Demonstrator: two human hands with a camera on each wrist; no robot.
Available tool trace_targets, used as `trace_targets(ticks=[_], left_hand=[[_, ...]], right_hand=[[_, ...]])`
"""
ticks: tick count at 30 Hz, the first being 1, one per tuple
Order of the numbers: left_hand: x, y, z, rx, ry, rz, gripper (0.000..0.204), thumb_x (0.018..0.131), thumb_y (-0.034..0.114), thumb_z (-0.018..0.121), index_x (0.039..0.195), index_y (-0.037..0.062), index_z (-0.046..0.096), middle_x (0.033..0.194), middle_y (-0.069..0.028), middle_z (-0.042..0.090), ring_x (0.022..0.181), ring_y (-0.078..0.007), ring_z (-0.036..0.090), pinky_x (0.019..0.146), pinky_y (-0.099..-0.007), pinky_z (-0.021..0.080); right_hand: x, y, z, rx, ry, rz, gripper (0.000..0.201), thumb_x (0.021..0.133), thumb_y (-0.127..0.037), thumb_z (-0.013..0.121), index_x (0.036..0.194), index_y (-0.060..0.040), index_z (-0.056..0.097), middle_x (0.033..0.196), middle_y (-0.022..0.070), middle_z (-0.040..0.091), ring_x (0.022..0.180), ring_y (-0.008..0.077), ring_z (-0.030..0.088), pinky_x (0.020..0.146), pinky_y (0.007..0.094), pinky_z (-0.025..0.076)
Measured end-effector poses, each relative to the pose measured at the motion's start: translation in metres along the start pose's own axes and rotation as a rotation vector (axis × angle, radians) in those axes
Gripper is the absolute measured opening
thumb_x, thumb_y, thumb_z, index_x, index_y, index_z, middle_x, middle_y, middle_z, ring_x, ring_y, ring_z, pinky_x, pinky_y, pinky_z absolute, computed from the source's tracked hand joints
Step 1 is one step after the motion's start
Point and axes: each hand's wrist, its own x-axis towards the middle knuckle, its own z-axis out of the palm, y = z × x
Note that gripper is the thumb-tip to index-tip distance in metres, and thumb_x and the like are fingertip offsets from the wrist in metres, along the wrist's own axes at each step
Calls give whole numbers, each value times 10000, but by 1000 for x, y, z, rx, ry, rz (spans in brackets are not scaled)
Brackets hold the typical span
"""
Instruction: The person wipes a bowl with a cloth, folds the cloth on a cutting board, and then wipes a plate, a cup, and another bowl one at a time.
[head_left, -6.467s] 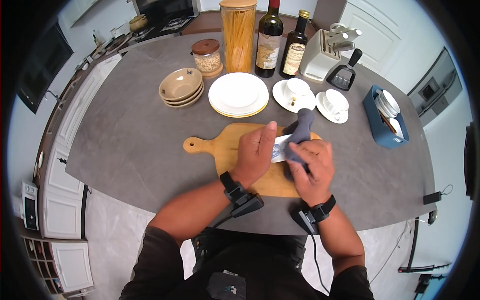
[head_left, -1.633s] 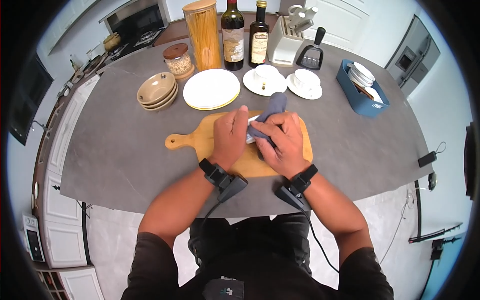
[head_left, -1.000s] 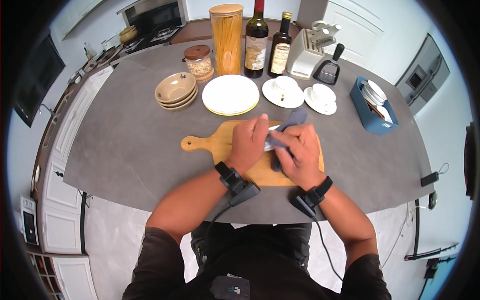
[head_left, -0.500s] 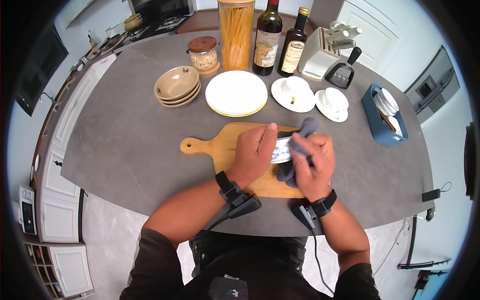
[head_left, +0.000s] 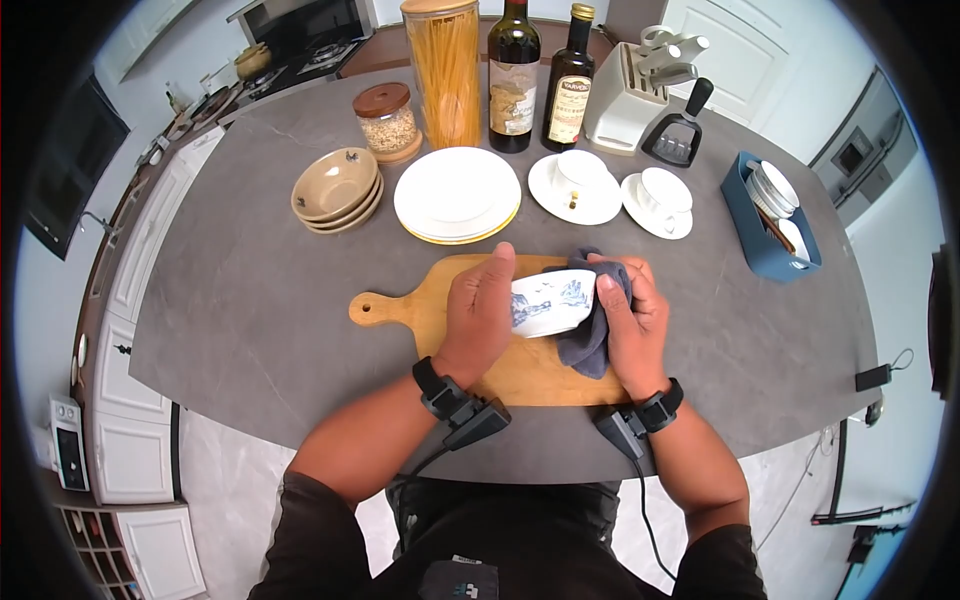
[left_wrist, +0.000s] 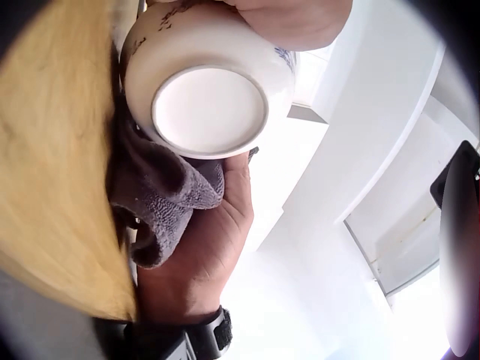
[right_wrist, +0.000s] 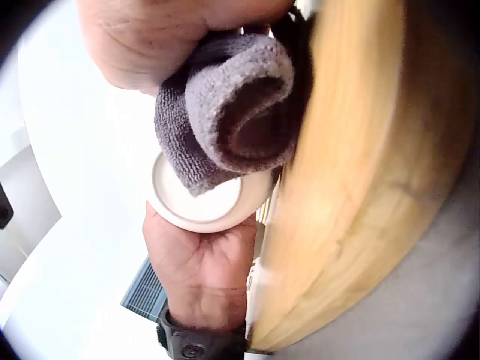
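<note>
A white bowl [head_left: 552,303] with blue painted scenery is tilted on its side over the wooden cutting board [head_left: 440,290]. My left hand [head_left: 480,312] grips it from the left, thumb up along the rim. On the other side, my right hand [head_left: 638,325] holds a grey cloth [head_left: 588,345] against the bowl, thumb on the outer wall near the rim. The left wrist view shows the bowl's round foot [left_wrist: 210,112] facing that camera, with the cloth [left_wrist: 169,195] bunched below it. In the right wrist view the folded cloth [right_wrist: 240,105] covers part of the bowl.
Behind the board stand stacked brown bowls [head_left: 338,188], white plates [head_left: 458,190] and two cups on saucers [head_left: 575,185]. Farther back are a pasta jar [head_left: 443,75], bottles [head_left: 513,95] and a knife block [head_left: 628,100]. A blue bin [head_left: 765,240] of dishes sits right.
Earlier the cloth and right hand covered most of the bowl; now more of its painted side shows. The right hand has slid to the bowl's right edge, fingers behind with the cloth.
</note>
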Motion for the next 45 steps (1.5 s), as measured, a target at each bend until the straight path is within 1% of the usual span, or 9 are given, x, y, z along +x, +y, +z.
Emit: trace_targets(ticks=[5,8,10,12,19,21,31,43,45], left_hand=[[2,-5,-3,-18,6,-43,547,1196,383,491,736,96,418,715,66,381,692,-53,312,600,-306,300],[2,-4,-5,3,-23,-42,544,1196,392,494,743,98,431,723,67,390,693,-50,323,600,-302,309],[2,-3,-7,35,-40,-27,538,1196,391,497,748,98,442,727,67,395,694,-48,332,600,-299,315],[2,1,-8,139,-70,33,577,1199,440,460,778,69,598,721,37,540,666,-48,432,618,-280,366],[-5,7,-1,120,-149,17,559,1200,406,474,757,73,549,717,47,502,672,-47,402,612,-283,346],[-7,9,1,141,-159,86,519,1189,357,529,755,74,493,710,72,405,691,-33,341,580,-302,314],[2,-3,-7,71,-76,-44,544,1177,343,524,705,73,513,696,31,511,662,-58,416,615,-299,359],[4,-8,-10,0,-99,-55,539,1171,308,506,690,64,513,683,11,524,648,-75,429,615,-304,354],[2,-7,-8,22,-105,-14,505,1164,283,547,715,84,429,707,71,400,679,-41,339,602,-298,308]], right_hand=[[-2,-2,6,56,-29,-23,260,1114,-170,654,1266,24,737,1288,113,698,1167,172,650,1017,319,515],[-7,-13,3,211,-95,169,263,1120,-175,643,1276,17,733,1247,91,715,1184,161,640,1036,318,504],[-8,-17,1,115,-117,107,253,1115,-177,648,1265,6,738,1163,80,724,1134,163,635,1017,320,499],[-4,-15,-4,45,-156,5,244,1105,-170,657,1258,1,741,1137,84,718,1096,173,632,995,323,499],[0,-16,-7,-85,-197,-132,223,1060,-126,688,1241,-14,756,1115,110,702,1028,228,632,955,340,500],[-2,-13,-5,-86,-194,-127,229,1058,-125,689,1248,-14,754,1122,113,706,1038,232,640,956,343,505],[-9,-15,0,-85,-146,-105,309,1090,-128,622,1363,-2,693,1208,141,708,1118,227,677,1000,349,525],[-5,-11,-3,-118,-164,-185,272,1068,-123,588,1273,19,697,1189,149,706,1106,253,671,1018,359,509],[-7,-12,-3,-104,-161,-165,262,1063,-118,593,1258,19,701,1186,150,706,1103,253,673,1013,358,511]])
